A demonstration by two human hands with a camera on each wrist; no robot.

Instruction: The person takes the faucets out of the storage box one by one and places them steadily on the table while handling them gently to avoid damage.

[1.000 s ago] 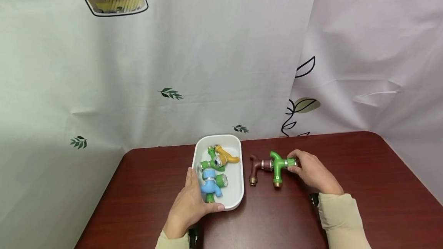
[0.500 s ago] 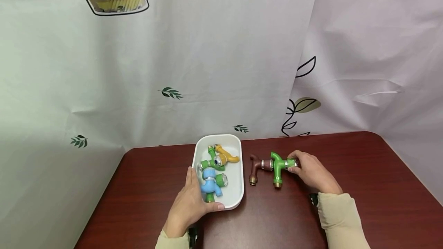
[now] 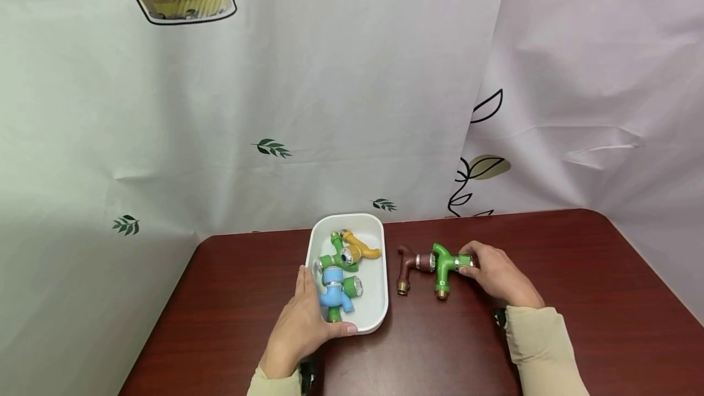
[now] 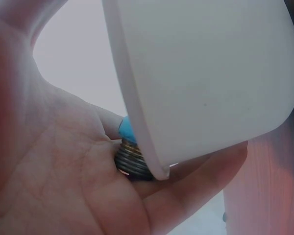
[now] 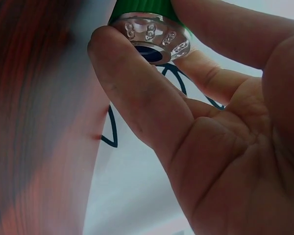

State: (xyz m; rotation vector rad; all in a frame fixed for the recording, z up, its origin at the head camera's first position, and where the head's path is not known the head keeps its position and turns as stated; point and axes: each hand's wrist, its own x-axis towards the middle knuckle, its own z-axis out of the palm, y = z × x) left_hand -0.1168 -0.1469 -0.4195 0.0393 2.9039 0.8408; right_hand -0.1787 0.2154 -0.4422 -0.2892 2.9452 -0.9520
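In the head view my left hand (image 3: 299,326) rests against the near left corner of a white tray (image 3: 379,304), straight fingers along its side and thumb at the near rim. Inside lie a yellow tap (image 3: 362,250), a blue tap (image 3: 333,295) and green taps (image 3: 338,260), partly overlapping. In the left wrist view a dark threaded end (image 4: 130,159) shows at the rim beside the palm. My right hand (image 3: 497,274) pinches the ribbed handle of another green tap (image 3: 442,271) on the table; its silver-ringed handle end (image 5: 152,36) shows between the fingers in the right wrist view.
A brown tap (image 3: 406,264) lies between the tray and the green tap, its handle right at the green tap's body. The dark red table (image 3: 429,347) ends at the back against a hanging white cloth (image 3: 357,109) with printed leaves.
The green tap has shifted very slightly to the right and turned a little in my right hand. My left hand and the tray have stayed in place.
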